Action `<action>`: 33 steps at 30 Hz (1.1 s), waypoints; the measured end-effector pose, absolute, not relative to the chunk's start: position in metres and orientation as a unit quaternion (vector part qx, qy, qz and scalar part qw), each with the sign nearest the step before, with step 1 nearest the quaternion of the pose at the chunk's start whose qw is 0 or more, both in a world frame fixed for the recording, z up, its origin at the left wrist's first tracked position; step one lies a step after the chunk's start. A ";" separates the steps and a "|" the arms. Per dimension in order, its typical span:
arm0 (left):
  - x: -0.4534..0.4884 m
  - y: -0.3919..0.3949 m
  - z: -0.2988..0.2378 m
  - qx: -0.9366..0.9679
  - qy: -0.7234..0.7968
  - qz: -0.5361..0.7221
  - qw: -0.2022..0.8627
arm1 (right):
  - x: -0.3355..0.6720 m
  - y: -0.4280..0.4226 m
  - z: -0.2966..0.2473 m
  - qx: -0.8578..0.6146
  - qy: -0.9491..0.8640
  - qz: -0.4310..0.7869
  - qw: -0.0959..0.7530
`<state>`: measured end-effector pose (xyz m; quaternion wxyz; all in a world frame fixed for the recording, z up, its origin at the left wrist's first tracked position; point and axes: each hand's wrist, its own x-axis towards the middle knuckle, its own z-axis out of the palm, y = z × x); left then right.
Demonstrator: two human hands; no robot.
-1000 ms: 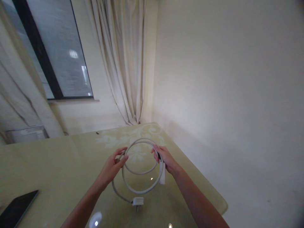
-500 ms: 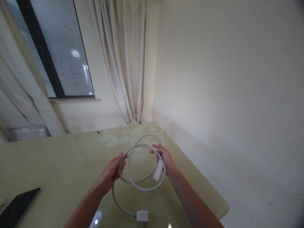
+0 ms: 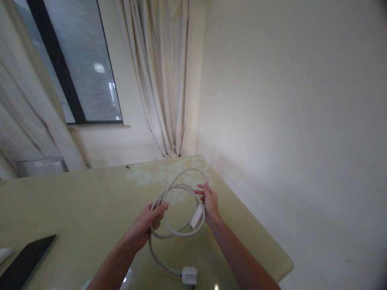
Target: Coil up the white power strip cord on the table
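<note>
A thick white cable hangs in loose loops between my two hands above the table. My left hand is closed around the left side of the loops, thumb on top. At the right side, my right hand pinches an upper strand between thumb and fingers, its other fingers partly spread. Just left of that hand, inside the coil, hangs a white oblong block on the cable. The cable's other end drops below my left hand to a white plug near the bottom of the view.
The glossy pale green table has a rounded right corner and runs along a bare wall. A dark flat tablet-like object lies at the left, beside a white object. One tiny black item sits near the far edge.
My left hand has shifted its grip, its thumb now over more strands. My right hand has moved to an upper strand, and the coil and plug have shifted slightly.
</note>
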<state>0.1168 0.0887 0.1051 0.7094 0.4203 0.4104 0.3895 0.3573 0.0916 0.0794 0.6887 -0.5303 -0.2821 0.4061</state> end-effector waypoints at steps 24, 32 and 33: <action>0.094 0.072 0.212 0.475 0.218 0.372 0.767 | 0.360 0.082 0.168 -0.360 -0.550 0.581 0.480; 0.098 0.060 0.207 0.432 0.063 0.325 0.839 | 0.322 0.112 0.167 -0.391 -0.593 0.481 0.515; 0.098 0.058 0.206 0.428 0.049 0.318 0.845 | 0.318 0.115 0.165 -0.385 -0.598 0.459 0.533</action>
